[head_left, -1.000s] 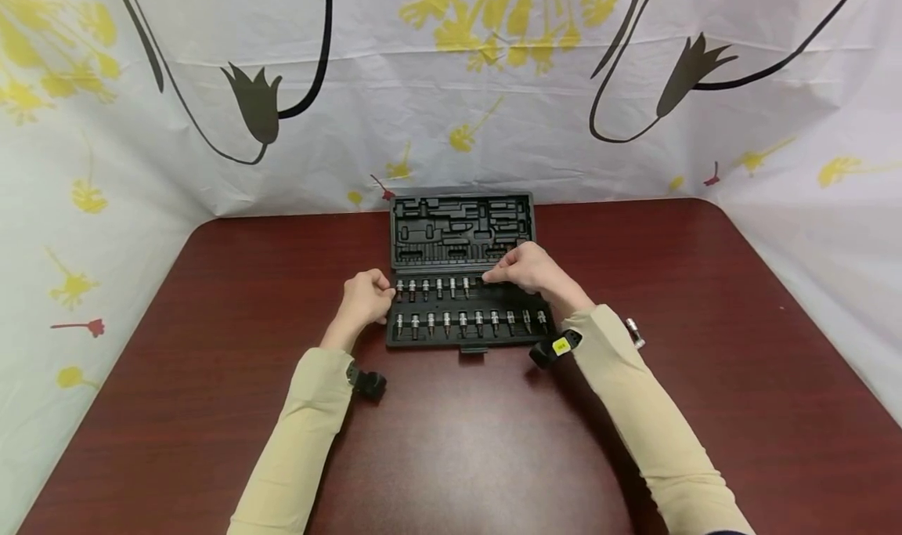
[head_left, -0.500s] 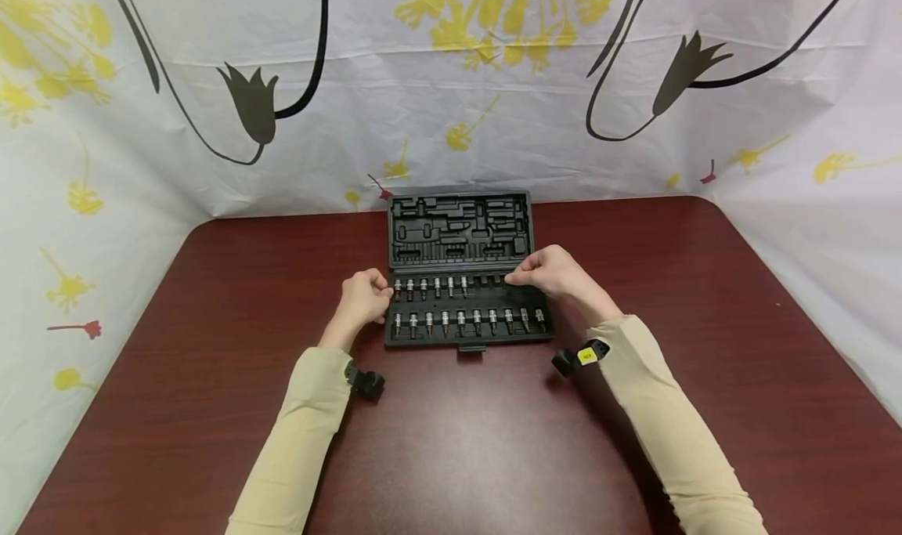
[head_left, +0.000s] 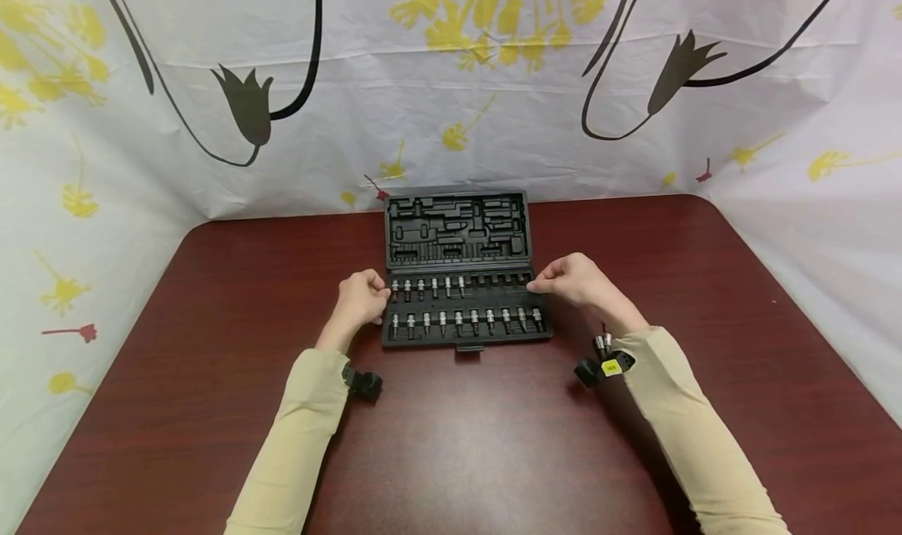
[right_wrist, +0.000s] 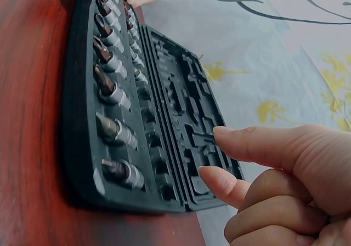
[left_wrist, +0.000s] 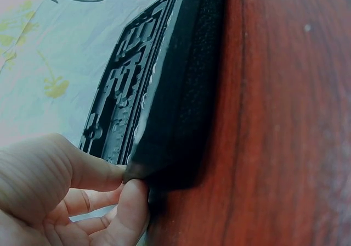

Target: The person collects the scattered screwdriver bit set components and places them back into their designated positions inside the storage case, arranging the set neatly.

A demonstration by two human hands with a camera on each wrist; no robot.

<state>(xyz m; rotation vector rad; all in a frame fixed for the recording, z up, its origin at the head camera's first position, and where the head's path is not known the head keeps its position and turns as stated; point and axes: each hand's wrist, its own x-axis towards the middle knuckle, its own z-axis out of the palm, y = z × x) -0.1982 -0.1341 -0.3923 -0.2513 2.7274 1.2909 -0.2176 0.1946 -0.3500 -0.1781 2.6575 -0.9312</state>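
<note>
A black socket case (head_left: 468, 306) lies unfolded on the table, its moulded lid (head_left: 456, 229) at the back. Silver bit sockets (head_left: 459, 321) fill the front row; the back row has bit sockets (head_left: 434, 287) on its left and bare slots (head_left: 496, 280) on its right. My left hand (head_left: 361, 298) pinches the case's left edge between thumb and fingers, as the left wrist view confirms. At the right end of the back row is my right hand (head_left: 574, 279). In the right wrist view its thumb (right_wrist: 258, 143) and index finger (right_wrist: 222, 183) are apart with nothing between them.
Loose bit sockets (head_left: 603, 344) are on the reddish-brown table (head_left: 451, 441), just beside the right wrist and partly behind its camera (head_left: 595, 370). A white patterned cloth (head_left: 352, 128) hangs behind the table and along both sides.
My right hand has slid rightward along the back row to the case's right edge, uncovering bare slots. Loose bit sockets now show left of the right sleeve. My left hand keeps its grip.
</note>
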